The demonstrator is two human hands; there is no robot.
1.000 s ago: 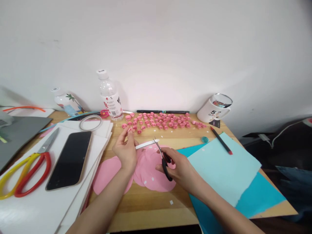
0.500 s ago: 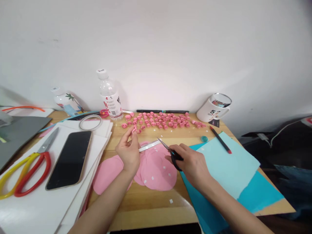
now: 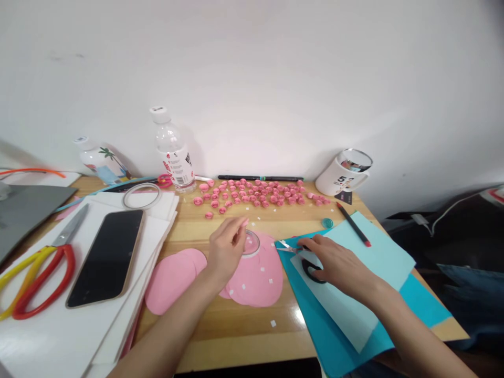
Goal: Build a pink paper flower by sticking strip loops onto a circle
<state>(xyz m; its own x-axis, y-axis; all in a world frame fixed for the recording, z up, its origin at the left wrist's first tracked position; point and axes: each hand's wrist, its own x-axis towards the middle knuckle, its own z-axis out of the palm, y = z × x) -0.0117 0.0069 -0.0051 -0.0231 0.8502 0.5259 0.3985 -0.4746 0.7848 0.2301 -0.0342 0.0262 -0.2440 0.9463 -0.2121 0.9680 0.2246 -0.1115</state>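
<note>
My left hand [image 3: 227,248] rests on the stacked pink paper circles [image 3: 258,275], its fingers closed on a small clear tape roll [image 3: 252,244] that sits on the pink paper. My right hand [image 3: 334,261] lies low over the light blue paper [image 3: 388,257], closed on small black-handled scissors [image 3: 311,269]. Their blades [image 3: 286,248] point left towards the pink circles. Several small rolled pink paper roses [image 3: 252,194] lie in rows behind both hands.
At the left, white boards [image 3: 59,325] carry a phone [image 3: 104,257], large red and yellow scissors [image 3: 37,273] and a tape ring [image 3: 142,197]. Two bottles [image 3: 171,149], a black pen [image 3: 260,178] and a mug [image 3: 346,176] stand along the wall. A red pencil [image 3: 352,224] lies on the blue sheets.
My left hand lowered from holding a white strip up to the tape roll on the pink paper. My right hand carried the scissors right and down onto the blue paper.
</note>
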